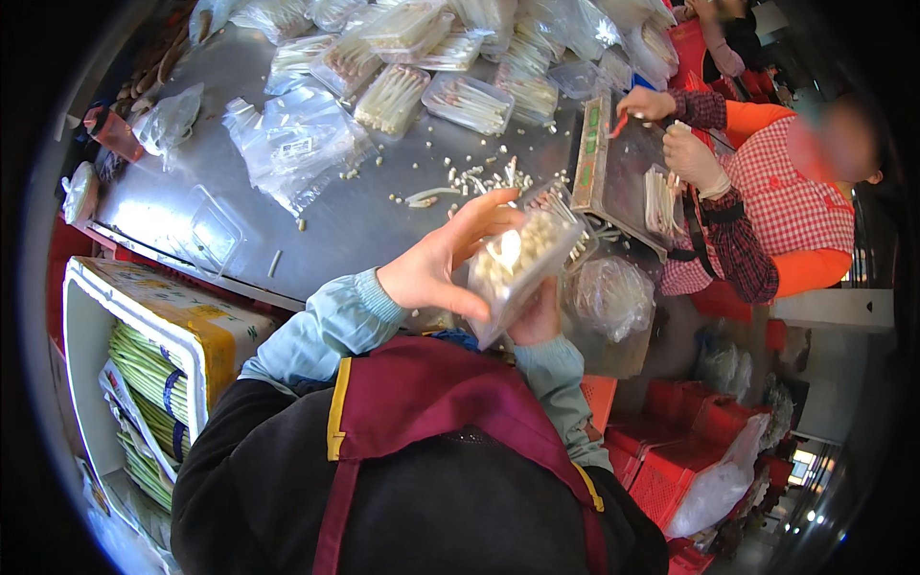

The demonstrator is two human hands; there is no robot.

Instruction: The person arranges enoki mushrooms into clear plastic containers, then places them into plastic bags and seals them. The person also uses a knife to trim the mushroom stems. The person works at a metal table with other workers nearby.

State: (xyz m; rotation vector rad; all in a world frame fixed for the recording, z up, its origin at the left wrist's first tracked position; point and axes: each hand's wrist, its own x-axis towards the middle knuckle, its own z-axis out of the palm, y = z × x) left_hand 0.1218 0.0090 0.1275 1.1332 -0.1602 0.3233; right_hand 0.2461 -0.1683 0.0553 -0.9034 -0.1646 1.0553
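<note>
A clear plastic box of pale cut stalks is tilted up in front of my chest, the round stalk ends facing me. My right hand grips it from below at its right side. At the box's left side my left hand is spread, thumb near the lower corner and fingers by the upper edge; whether it presses on the box is hard to tell. Just beyond lie scattered cut stalk pieces on the metal table. Another clear box with stalks is partly hidden behind the held one.
Filled stalk boxes and bags cover the table's far side. Plastic bags and a clear lid lie left. A co-worker works at a metal tray on the right. A foam box of green stalks stands lower left, red crates lower right.
</note>
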